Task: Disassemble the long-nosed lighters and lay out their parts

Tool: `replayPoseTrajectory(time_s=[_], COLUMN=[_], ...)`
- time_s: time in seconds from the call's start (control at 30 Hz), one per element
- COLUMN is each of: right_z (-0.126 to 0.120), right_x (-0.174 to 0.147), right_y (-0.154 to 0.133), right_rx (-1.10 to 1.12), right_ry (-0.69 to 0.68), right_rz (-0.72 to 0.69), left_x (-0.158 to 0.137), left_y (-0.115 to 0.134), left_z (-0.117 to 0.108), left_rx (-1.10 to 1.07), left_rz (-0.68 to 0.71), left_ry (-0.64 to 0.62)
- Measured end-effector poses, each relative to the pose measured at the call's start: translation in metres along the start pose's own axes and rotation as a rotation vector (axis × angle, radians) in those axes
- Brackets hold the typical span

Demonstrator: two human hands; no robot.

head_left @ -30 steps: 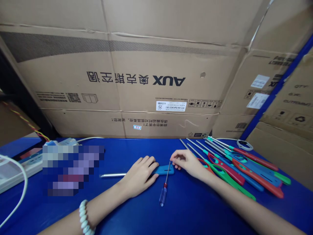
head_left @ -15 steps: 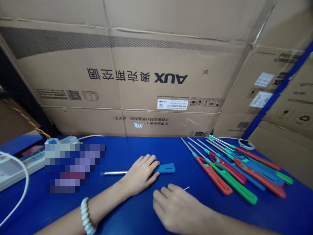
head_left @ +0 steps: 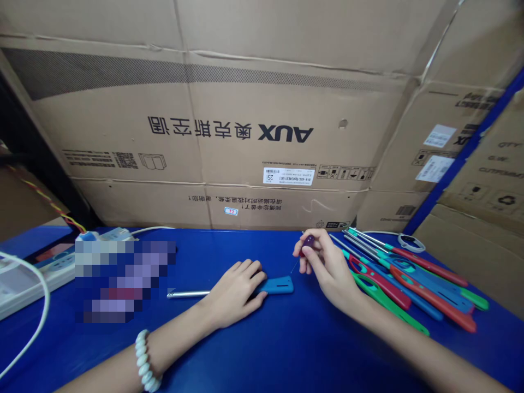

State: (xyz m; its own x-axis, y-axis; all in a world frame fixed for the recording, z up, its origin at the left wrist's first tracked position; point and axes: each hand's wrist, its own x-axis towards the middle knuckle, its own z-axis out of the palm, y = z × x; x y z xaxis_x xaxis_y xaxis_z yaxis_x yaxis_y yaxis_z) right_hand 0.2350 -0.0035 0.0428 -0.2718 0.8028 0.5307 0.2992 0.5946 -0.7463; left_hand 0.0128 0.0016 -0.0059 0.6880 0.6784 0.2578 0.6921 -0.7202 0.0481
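Observation:
My left hand (head_left: 237, 289) lies over a blue long-nosed lighter (head_left: 279, 285) on the table, fingers wrapped round its middle and pressing it down. The lighter's metal tube (head_left: 188, 295) points left, and its slotted handle end shows to the right of my fingers. In my right hand (head_left: 327, 267), thumb and fingers pinch a small screwdriver (head_left: 308, 244) with a dark purple-red handle. Its thin shaft slants down to the left, with the tip close to the lighter's handle end; whether they touch I cannot tell.
Several coloured long-nosed lighters (head_left: 429, 281) lie in a fanned pile at the right, partly behind my right forearm. A white wristband (head_left: 411, 243) is behind them. On the left are a power strip (head_left: 53, 267) and a blurred-out patch. A cardboard wall (head_left: 245, 153) closes the back.
My right hand has risen away from the front of the table to beside the lighter's handle end, and the screwdriver now points down-left. My left hand stays on the lighter.

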Motion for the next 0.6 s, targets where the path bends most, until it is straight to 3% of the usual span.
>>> replayPoseTrajectory(time_s=[0.13,0.4,0.5,0.6], right_z=[0.003,0.009,0.007,0.006], right_x=[0.002,-0.002,-0.003,-0.005], right_y=[0.015,0.019,0.017,0.014], right_rx=[0.082,-0.012,-0.153,-0.323], right_ry=[-0.041,-0.093,-0.086,-0.028], right_rz=[0.055,0.05,-0.042,-0.228], left_x=[0.0,0.001,0.001,0.0], left_y=[0.0,0.001,0.002,0.003], left_z=[0.0,0.0,0.0,0.0], left_rx=[-0.007,-0.001,-0.003,-0.004], left_rz=[0.01,0.004,0.013,0.021], left_ry=[0.017,0.006,0.011,0.025])
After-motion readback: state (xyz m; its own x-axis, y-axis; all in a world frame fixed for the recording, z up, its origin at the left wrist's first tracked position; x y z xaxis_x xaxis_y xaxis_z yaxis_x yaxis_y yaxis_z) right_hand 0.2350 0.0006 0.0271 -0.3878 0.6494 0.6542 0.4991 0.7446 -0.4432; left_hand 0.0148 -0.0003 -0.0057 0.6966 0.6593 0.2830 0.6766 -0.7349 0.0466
